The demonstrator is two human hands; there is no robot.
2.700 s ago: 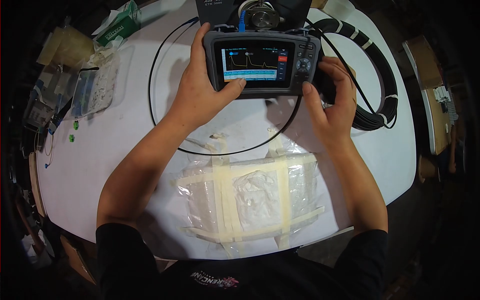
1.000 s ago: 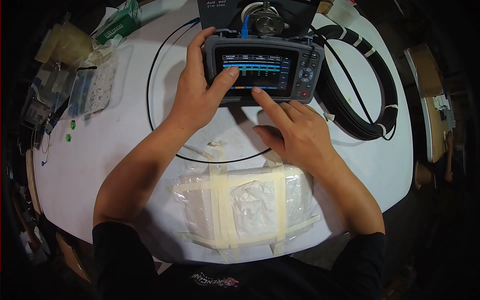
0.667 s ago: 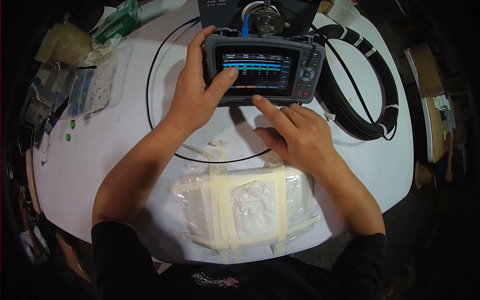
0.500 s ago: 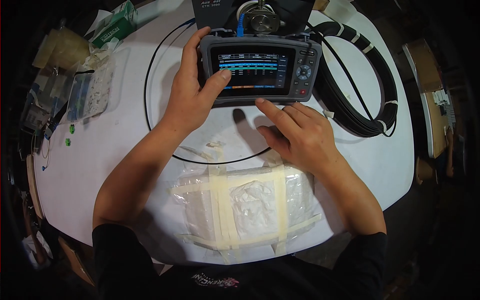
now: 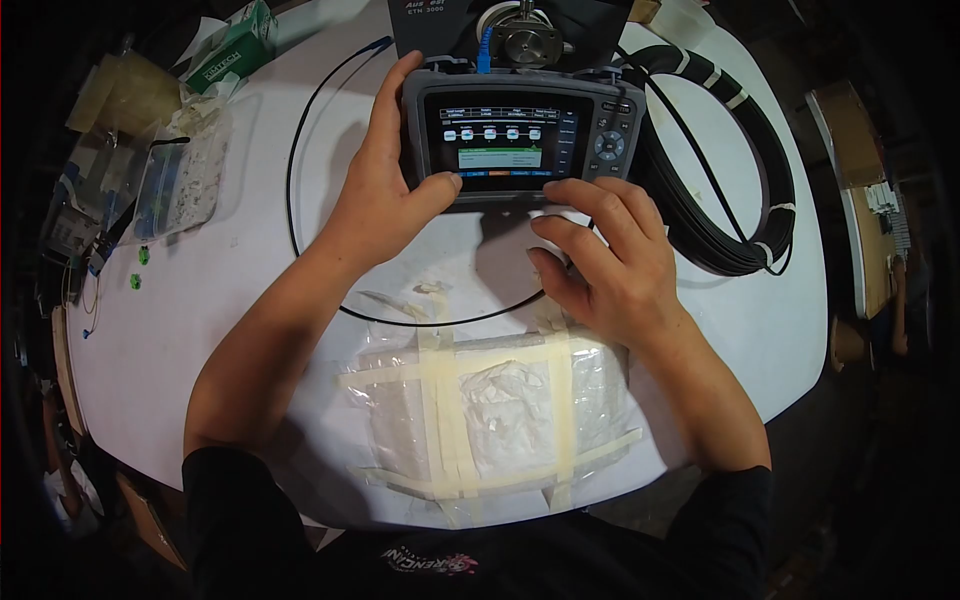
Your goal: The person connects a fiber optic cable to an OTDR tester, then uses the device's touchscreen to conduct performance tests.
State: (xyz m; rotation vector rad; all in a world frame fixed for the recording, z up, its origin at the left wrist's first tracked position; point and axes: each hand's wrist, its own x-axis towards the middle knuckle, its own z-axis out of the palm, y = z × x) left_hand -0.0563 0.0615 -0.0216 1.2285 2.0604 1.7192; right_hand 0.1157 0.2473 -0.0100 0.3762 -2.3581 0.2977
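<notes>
A grey handheld OTDR tester (image 5: 592, 95) stands tilted on the white table, its lit screen facing me. The screen shows a row of small icons above a green-headed box. My left hand (image 5: 385, 205) grips the tester's left side, thumb on the lower front edge and fingers reaching behind. My right hand (image 5: 625, 255) is open below the right half, its fingers apart and one fingertip at the screen's lower edge. A blue connector (image 5: 484, 60) is plugged into the tester's top. A thin black cable (image 5: 291, 180) loops around below, ending in a blue plug (image 5: 378, 44).
A black cable coil (image 5: 780, 175) lies at right. Behind the tester stands a dark machine (image 5: 425, 35). A taped plastic-covered pad (image 5: 505, 410) is at the front edge. A green box (image 5: 235, 55), a clear tray (image 5: 190, 185) and small green pieces (image 5: 144, 256) are at left.
The screen has switched from a table of rows to the icon row with a green-headed box. My right hand's fingers have spread and shifted slightly right and up.
</notes>
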